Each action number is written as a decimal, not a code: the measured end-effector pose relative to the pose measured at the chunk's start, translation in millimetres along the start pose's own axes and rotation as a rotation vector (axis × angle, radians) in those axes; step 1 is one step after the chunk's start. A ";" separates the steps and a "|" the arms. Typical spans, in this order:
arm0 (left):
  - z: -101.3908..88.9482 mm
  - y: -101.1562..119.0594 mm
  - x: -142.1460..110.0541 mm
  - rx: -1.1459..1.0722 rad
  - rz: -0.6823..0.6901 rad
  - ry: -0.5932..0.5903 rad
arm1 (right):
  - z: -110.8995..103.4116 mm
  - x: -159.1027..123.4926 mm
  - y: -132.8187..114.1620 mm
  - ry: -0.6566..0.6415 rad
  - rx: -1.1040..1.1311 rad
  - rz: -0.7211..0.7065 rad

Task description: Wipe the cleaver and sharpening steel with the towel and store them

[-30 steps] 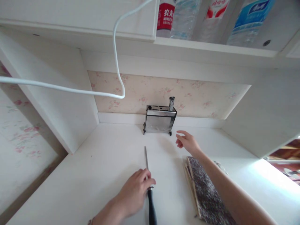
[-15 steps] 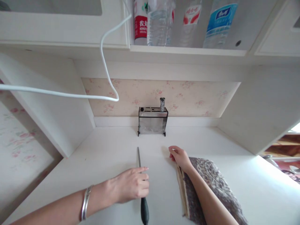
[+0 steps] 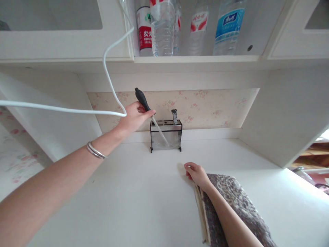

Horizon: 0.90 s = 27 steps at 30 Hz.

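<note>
My left hand [image 3: 133, 118] is raised toward the back wall, closed on a sharpening steel [image 3: 143, 99] with a black handle and a thin metal rod. The handle points up to the left, and the rod slants down to the right in front of the knife block [image 3: 166, 140]. That block has a clear front, a black frame and slots on top; one worn, dark handle [image 3: 174, 117] sticks up from its right end. My right hand [image 3: 196, 174] rests on the counter with its fingers loosely curled and nothing visible in them. Its forearm lies across a folded brown patterned cloth [image 3: 238, 197].
A white cable [image 3: 108, 77] hangs in front at the left, passing close by my left hand. Overhead, a cabinet shelf [image 3: 197, 59] holds several plastic bottles [image 3: 163, 31]. White side panels [image 3: 277, 113] flank the white counter [image 3: 133, 192].
My left hand has lifted the sharpening steel off the counter and carried it forward to the knife block, handle now uppermost. My right hand has stayed put. The view has shifted slightly.
</note>
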<state>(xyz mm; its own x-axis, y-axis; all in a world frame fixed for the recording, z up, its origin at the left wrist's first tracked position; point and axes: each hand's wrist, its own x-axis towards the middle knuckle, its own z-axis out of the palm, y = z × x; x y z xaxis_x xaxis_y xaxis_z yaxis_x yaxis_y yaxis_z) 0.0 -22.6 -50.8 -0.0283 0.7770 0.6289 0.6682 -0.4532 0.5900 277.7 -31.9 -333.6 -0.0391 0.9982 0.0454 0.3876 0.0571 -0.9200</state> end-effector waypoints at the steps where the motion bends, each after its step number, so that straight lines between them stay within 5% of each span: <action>1: 0.2 3.2 10.6 -0.010 -0.004 0.054 | 0.1 -0.3 -0.3 -0.003 -0.001 -0.001; 9: 26.3 -0.3 66.1 0.067 0.110 0.257 | -0.2 2.2 0.4 -0.022 -0.003 -0.007; 27: 58.2 -8.0 109.3 0.157 0.159 0.180 | 5.7 10.6 12.7 -0.095 -0.035 -0.016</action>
<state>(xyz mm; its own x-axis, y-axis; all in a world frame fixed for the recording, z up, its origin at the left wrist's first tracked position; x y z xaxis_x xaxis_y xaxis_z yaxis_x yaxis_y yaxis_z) 34.9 91.4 -16.3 -0.0364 0.6055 0.7950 0.7811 -0.4790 0.4005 276.9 -20.8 -347.1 -0.1318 0.9910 0.0215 0.4184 0.0753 -0.9052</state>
